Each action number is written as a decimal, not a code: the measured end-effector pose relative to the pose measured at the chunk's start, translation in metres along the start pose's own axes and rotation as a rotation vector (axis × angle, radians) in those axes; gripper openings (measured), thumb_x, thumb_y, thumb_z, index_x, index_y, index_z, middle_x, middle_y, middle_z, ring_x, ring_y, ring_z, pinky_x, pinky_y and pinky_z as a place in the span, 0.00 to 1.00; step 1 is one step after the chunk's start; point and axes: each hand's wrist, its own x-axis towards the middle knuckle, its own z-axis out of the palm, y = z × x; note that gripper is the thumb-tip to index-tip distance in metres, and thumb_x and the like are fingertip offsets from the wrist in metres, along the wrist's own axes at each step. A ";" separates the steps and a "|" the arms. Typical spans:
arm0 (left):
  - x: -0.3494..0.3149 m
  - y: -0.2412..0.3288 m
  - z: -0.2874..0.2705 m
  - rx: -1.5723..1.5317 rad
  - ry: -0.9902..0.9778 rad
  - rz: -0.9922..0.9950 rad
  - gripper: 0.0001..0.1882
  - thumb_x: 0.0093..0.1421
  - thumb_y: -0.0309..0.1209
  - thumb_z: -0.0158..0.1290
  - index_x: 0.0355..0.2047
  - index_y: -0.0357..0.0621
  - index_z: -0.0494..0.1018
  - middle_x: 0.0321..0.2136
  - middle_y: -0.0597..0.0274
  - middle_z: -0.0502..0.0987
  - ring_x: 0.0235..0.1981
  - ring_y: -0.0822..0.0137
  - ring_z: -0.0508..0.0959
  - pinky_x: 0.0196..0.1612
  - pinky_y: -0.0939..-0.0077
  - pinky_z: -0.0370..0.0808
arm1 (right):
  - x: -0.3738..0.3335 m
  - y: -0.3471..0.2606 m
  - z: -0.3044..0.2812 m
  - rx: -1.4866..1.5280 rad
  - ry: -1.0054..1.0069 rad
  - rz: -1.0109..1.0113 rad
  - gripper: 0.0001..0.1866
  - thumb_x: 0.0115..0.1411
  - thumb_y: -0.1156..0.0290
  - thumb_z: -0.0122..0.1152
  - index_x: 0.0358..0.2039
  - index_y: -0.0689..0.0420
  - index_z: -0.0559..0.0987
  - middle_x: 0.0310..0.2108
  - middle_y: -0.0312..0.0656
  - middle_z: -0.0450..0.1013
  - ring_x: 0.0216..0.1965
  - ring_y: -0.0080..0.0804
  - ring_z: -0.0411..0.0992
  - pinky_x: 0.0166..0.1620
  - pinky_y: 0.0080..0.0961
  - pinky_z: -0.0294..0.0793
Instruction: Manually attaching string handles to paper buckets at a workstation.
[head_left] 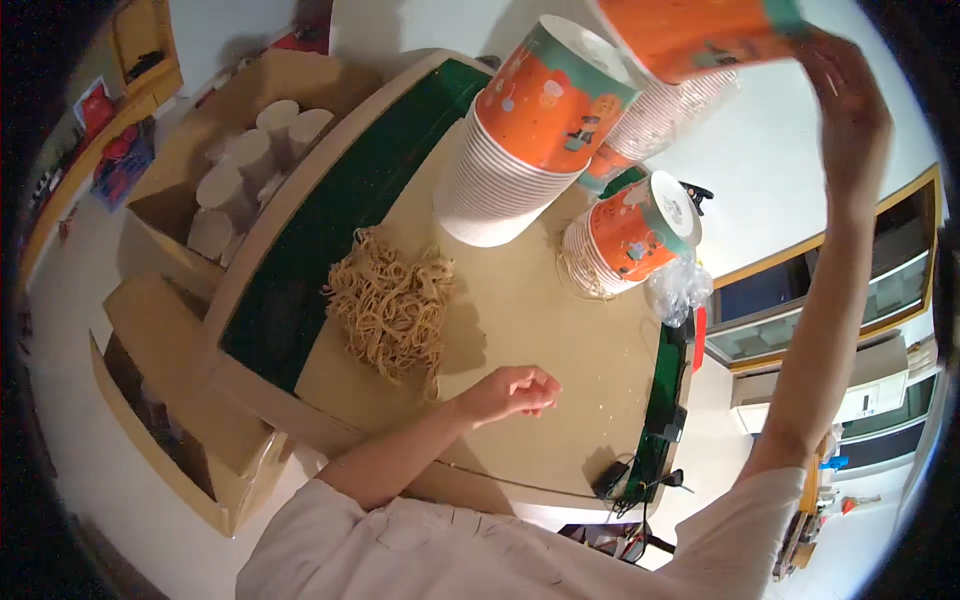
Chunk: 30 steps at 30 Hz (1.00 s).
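High at the upper right, my right hand (850, 110) grips an orange and green paper tub (690, 40), which is partly cut off by the picture's edge. My left hand (510, 393) hovers over the table's near part, its fingers curled closed with nothing visible in them. Left of it lies a tangled heap of tan twine (390, 300). Beyond stands a tall stack of nested paper tubs (510, 170), white-rimmed, the top one printed orange and green. A shorter stack of the same tubs (630, 238) stands to its right, with loose strands at its base.
Brown board (560, 400) covers the green table. Another tub stack (672, 112) in clear plastic stands behind. A crumpled clear bag (682, 288) and a black adapter with cables (612, 480) lie at the right. Cardboard boxes (165, 370) stand at left, one holding white rolls (245, 160).
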 end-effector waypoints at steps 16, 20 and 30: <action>-0.103 0.095 0.023 0.285 0.715 0.181 0.29 0.55 0.34 0.57 0.54 0.36 0.63 0.42 0.60 0.74 0.45 0.70 0.73 0.49 0.73 0.69 | -0.335 -0.249 0.063 1.642 0.385 1.445 0.06 0.60 0.70 0.56 0.38 0.53 0.72 0.38 0.32 0.73 0.43 0.24 0.69 0.51 0.33 0.66; -0.156 0.110 0.000 0.204 0.955 0.163 0.14 0.50 0.26 0.53 0.38 0.34 0.73 0.30 0.62 0.76 0.31 0.71 0.76 0.36 0.76 0.73 | -0.329 -0.302 0.066 1.891 0.279 1.547 0.17 0.63 0.68 0.51 0.51 0.53 0.66 0.46 0.36 0.69 0.50 0.30 0.66 0.54 0.34 0.65; -0.168 0.135 0.017 0.115 1.186 0.367 0.15 0.49 0.24 0.53 0.39 0.36 0.69 0.37 0.59 0.73 0.41 0.66 0.73 0.45 0.74 0.69 | -0.430 -0.261 0.106 1.210 0.243 1.688 0.09 0.62 0.70 0.53 0.42 0.55 0.75 0.36 0.34 0.73 0.38 0.23 0.69 0.42 0.20 0.69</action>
